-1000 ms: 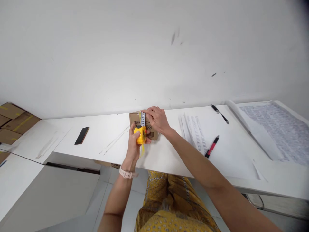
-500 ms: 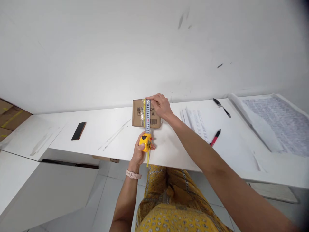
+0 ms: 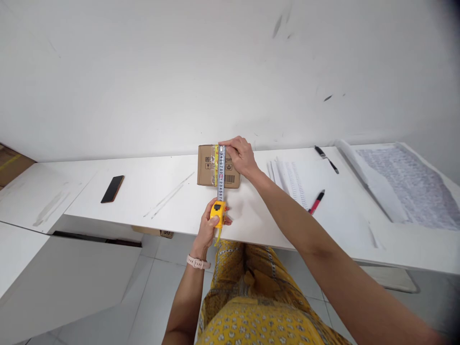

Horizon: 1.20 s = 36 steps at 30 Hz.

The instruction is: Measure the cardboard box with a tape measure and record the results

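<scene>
A small brown cardboard box (image 3: 206,165) with printed marks and yellow tape lies on the white table. My left hand (image 3: 206,229) is wrapped round a yellow tape measure (image 3: 218,213) just in front of the box, near the table edge. Its metal blade (image 3: 221,177) runs out across the top of the box to the far edge. There my right hand (image 3: 241,155) pinches the end of the blade, thumb and forefinger together, over the back right part of the box.
On the white table (image 3: 179,211) are a dark phone (image 3: 112,189) to the left, and a red and black pen (image 3: 316,201), a black pen (image 3: 326,159), printed sheets (image 3: 293,179) and a crumpled wrap (image 3: 417,187) to the right. A wall rises behind.
The view has shifted slightly. A little more blade shows between the box and the tape measure, which has moved slightly away from the box. My right hand keeps its hold at the far edge.
</scene>
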Each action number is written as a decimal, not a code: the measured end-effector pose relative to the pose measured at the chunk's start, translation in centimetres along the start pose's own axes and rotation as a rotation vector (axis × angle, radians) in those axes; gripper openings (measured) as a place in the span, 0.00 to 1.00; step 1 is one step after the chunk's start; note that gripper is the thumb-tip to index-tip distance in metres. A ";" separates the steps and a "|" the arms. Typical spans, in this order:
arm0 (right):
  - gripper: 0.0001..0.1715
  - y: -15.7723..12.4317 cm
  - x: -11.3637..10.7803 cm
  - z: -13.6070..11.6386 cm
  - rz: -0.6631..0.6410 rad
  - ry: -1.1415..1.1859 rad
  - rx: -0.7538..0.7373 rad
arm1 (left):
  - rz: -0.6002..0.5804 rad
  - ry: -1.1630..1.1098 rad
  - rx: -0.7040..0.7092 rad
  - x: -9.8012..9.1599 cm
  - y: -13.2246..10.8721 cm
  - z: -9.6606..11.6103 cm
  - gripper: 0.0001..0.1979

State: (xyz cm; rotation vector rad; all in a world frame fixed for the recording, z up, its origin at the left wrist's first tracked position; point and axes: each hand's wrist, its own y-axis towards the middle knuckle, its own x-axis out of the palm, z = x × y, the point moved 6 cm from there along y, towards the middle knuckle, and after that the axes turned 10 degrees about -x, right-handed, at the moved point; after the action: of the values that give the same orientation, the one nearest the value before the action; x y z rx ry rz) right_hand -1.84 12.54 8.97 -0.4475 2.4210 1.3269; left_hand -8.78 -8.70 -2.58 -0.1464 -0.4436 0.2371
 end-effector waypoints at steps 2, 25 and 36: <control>0.21 0.0 0.0 -0.1 0.005 0.008 0.004 | 0.000 -0.008 -0.008 -0.1 -0.3 -0.2 0.37; 0.23 -0.8 -0.4 -1.7 -0.006 -0.046 -0.002 | -0.017 -0.168 -0.021 0.6 -2.0 0.4 0.29; 0.19 -11.0 1.4 -8.9 -0.121 -0.142 -0.309 | 0.175 0.021 0.107 -2.3 -11.8 5.1 0.37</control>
State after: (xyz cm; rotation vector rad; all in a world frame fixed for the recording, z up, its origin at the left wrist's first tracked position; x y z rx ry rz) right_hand 0.34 -0.85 4.69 -0.5486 2.0473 1.6257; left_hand -10.72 -20.20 3.26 -0.0833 -0.3963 0.4300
